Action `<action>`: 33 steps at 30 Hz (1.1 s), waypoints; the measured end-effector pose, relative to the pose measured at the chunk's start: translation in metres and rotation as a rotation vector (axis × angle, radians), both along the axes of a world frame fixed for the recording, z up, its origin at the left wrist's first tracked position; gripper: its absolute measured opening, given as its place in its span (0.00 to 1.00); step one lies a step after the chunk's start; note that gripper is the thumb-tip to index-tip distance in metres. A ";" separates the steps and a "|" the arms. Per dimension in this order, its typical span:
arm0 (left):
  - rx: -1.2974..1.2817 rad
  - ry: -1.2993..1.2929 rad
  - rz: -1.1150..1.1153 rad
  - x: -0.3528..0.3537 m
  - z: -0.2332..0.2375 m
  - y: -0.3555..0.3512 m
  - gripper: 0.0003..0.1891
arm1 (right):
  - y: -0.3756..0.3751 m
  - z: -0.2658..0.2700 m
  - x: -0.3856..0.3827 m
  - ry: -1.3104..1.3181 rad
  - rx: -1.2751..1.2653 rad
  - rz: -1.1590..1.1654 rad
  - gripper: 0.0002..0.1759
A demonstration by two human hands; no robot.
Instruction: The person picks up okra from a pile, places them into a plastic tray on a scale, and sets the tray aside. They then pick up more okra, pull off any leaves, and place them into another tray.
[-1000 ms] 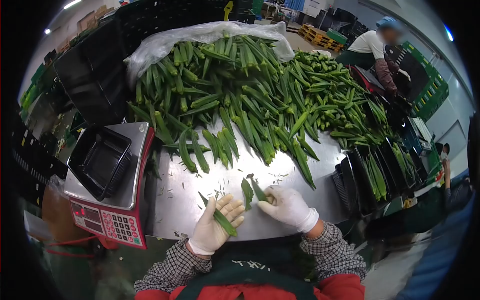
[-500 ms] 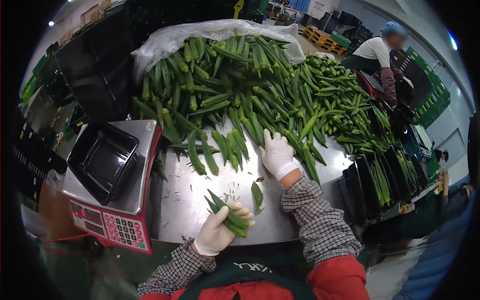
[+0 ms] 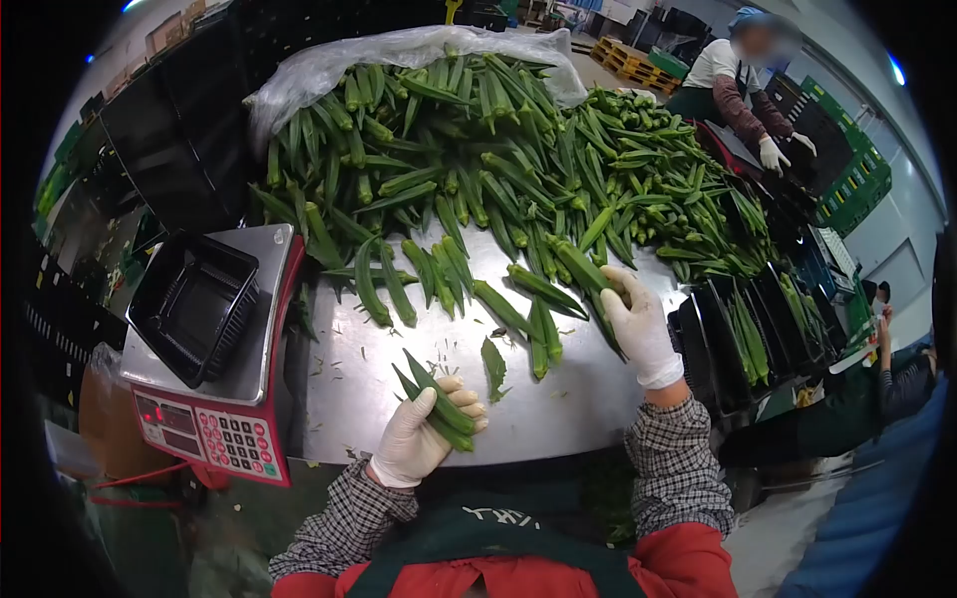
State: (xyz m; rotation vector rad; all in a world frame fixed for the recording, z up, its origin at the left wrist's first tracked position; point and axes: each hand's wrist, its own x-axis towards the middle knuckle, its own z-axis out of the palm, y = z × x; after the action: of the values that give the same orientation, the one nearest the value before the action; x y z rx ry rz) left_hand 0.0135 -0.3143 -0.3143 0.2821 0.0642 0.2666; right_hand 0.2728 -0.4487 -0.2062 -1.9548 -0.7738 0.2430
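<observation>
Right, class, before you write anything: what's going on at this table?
A person in white gloves has okra pods in the left hand. The right hand is at the near edge of a big okra heap; whether it grips a pod is unclear. A black tray sits on a scale to the left, and okra-filled trays stand at right.

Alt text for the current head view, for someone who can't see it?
A gloved left hand holds okra pods above a metal table; the right hand is at the edge of a large okra heap. A black tray sits on a scale at left, okra-filled trays at right, a co-worker beyond.
</observation>
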 end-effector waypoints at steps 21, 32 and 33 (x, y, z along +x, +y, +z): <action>-0.079 -0.050 -0.027 -0.006 -0.004 0.004 0.24 | 0.064 -0.029 -0.003 -0.810 -0.295 0.304 0.12; -0.145 0.010 -0.005 -0.002 0.000 0.004 0.22 | 0.066 -0.023 -0.059 -0.686 -0.379 0.311 0.19; -0.109 0.032 0.013 -0.002 0.003 0.003 0.21 | 0.069 -0.036 -0.046 -0.663 -0.481 0.315 0.18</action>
State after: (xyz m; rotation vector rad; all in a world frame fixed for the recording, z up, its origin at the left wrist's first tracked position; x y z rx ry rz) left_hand 0.0111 -0.3116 -0.3111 0.1776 0.1115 0.2708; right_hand 0.2266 -0.3793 -0.2418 -2.3892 -1.5768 -0.0546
